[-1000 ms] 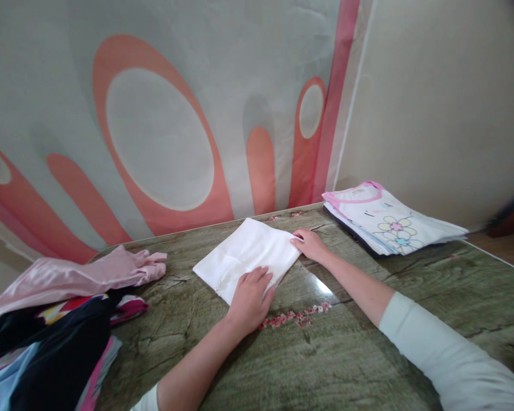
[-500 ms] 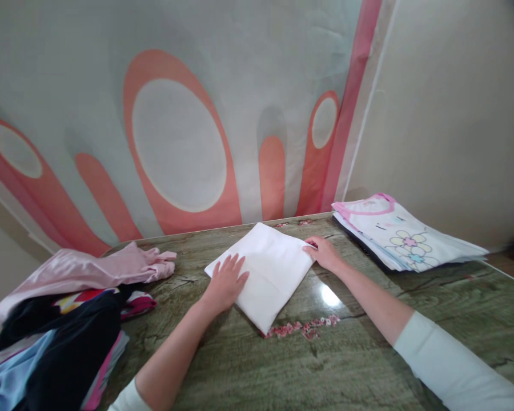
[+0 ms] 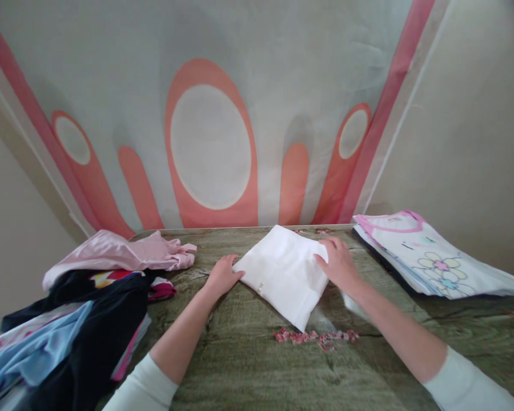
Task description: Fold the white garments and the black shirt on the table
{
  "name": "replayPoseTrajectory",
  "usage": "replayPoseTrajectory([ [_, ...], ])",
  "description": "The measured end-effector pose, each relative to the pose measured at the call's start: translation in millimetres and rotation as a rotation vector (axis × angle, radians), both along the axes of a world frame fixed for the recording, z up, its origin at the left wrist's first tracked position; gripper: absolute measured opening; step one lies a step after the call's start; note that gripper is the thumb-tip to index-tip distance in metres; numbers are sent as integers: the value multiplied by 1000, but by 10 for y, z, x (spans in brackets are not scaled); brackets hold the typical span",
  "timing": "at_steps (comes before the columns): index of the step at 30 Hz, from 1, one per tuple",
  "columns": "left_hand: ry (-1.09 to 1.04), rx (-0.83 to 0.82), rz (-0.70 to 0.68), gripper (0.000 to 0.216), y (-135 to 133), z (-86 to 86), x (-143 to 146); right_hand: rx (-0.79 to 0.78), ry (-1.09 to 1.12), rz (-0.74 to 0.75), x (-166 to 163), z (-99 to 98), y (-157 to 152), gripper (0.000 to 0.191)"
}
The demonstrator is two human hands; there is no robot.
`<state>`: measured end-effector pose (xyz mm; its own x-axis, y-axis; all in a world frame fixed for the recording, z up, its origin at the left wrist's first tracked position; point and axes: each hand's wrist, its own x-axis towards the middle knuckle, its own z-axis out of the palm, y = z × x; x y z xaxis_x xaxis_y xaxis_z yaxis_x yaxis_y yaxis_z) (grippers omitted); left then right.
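A folded white garment (image 3: 282,268) lies cornerwise in the middle of the table, partly raised on its right side. Small shiny marks show along its lower left edge. My right hand (image 3: 338,262) grips its right corner, thumb on top and fingers curled around the edge. At the opposite corner, my left hand (image 3: 223,277) pinches the cloth between thumb and fingers; the fingertips are partly hidden.
Loose clothes pile up on the left, with a pink satiny garment (image 3: 124,251) on top and a black one (image 3: 98,337) below. A neat stack of folded shirts (image 3: 437,257) sits at right. Behind the wood-patterned table (image 3: 248,371) stands a wall with a printed pattern.
My left hand has slid from lying flat on the white garment to its left corner. The right side of the garment is lifted in my right hand. The view has shifted leftward.
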<state>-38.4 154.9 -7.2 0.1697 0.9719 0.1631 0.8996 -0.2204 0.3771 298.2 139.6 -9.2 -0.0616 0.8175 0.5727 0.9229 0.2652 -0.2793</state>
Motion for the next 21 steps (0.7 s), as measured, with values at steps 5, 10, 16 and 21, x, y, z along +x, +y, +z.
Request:
replayPoseTrajectory([
  [5,-73,8,27,47,17,-3,-51,-279,-110,408,-699,121,-843,29],
  [10,-128,-36,14,35,31,-6,-152,-311,-287,436,-877,73,-1087,23],
  [16,-102,-175,-81,34,-83,151,-79,-280,-431,378,-582,16,-965,36],
  [21,-8,-296,-219,58,-524,334,358,-273,-432,264,-71,-26,-736,32],
])
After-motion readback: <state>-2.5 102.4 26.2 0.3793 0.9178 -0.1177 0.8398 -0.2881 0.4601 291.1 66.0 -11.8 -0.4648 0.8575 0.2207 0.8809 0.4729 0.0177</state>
